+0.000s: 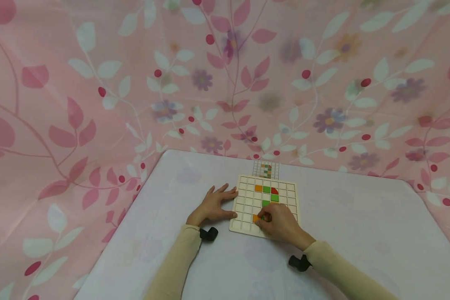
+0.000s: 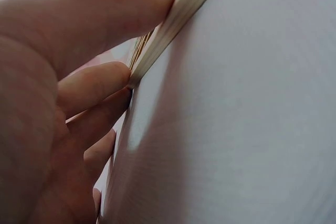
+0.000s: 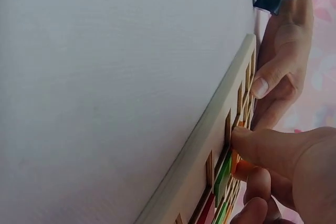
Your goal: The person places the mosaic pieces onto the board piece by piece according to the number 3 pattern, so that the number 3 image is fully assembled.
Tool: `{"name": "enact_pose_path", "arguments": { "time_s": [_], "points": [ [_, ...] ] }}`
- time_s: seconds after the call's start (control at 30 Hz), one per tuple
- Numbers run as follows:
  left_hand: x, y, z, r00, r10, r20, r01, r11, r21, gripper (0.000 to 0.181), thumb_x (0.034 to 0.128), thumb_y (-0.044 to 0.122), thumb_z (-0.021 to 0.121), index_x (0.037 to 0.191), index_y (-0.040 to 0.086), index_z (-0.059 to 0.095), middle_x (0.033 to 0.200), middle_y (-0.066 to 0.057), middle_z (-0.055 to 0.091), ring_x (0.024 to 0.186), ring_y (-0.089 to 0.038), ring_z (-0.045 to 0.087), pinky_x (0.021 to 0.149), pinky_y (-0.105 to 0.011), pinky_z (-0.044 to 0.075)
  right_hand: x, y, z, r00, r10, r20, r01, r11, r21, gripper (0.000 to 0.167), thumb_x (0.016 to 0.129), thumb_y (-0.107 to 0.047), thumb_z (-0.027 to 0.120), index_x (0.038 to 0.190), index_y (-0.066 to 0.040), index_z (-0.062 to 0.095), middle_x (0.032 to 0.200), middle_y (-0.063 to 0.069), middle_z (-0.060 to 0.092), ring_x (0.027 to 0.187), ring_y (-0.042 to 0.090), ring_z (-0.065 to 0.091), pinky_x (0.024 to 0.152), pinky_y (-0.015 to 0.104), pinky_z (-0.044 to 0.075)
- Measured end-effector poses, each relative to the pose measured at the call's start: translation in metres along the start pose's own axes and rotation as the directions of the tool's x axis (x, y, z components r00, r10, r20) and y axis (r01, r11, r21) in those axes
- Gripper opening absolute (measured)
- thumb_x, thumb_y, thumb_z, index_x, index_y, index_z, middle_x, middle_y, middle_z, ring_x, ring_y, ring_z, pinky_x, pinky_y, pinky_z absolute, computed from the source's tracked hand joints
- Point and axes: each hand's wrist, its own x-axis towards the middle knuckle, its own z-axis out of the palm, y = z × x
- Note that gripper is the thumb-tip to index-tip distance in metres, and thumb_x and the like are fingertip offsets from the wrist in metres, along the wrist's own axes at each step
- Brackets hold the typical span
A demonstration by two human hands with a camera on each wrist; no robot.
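Observation:
A pale wooden grid board lies on the table, with orange, green and red tiles in some of its square cells. My left hand is spread at the board's left edge, its thumb and a fingertip touching the rim. In the left wrist view, the left thumb lies against the board's side. Over the near part of the board, my right hand pinches an orange tile between thumb and index finger. A green tile and a red tile sit close by in the right wrist view. The right hand hides several cells.
Behind the board lies a printed grid card with coloured squares, its near edge covered by the board. A white cloth covers the table. A pink floral curtain hangs at the back and sides. Each wrist wears a black camera.

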Motion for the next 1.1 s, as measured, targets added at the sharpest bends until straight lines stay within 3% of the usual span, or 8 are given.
{"name": "enact_pose_path", "arguments": {
  "time_s": [0.37,0.73,1.1],
  "points": [
    [0.001,0.001,0.0,1.0,0.0,-0.009,0.0,1.0,-0.011,0.078,0.0867,0.036,0.086,0.155,0.015,0.055,0.166,-0.001,0.045,0.165,-0.028,0.022,0.132,-0.065,0.004,0.004,0.009,-0.001,0.999,0.022,0.037,-0.026,0.992,0.127,0.01,0.088,-0.023,0.089,0.093,-0.016,0.084,0.074,-0.012,0.063,0.069,0.006,0.054,0.061,0.02,0.044],
    [0.002,0.001,0.001,1.0,0.003,-0.005,-0.003,1.0,-0.009,0.078,0.0866,0.037,0.087,0.155,0.015,0.056,0.166,-0.001,0.045,0.165,-0.028,0.022,0.132,-0.063,0.003,0.004,0.006,-0.001,0.997,0.07,0.043,-0.075,0.99,0.119,0.012,0.087,-0.02,0.087,0.099,-0.019,0.086,0.074,-0.013,0.062,0.074,0.008,0.054,0.067,0.022,0.044],
    [0.001,-0.002,0.001,1.0,-0.002,-0.007,0.002,1.0,0.007,0.078,0.0872,0.039,0.086,0.155,0.015,0.056,0.166,-0.001,0.046,0.165,-0.028,0.024,0.132,-0.064,0.005,0.013,0.005,-0.002,0.996,0.001,0.089,-0.011,0.993,0.113,0.015,0.086,-0.014,0.085,0.1,-0.015,0.087,0.08,-0.012,0.074,0.066,0.003,0.055,0.057,0.019,0.044]
  ]
}}
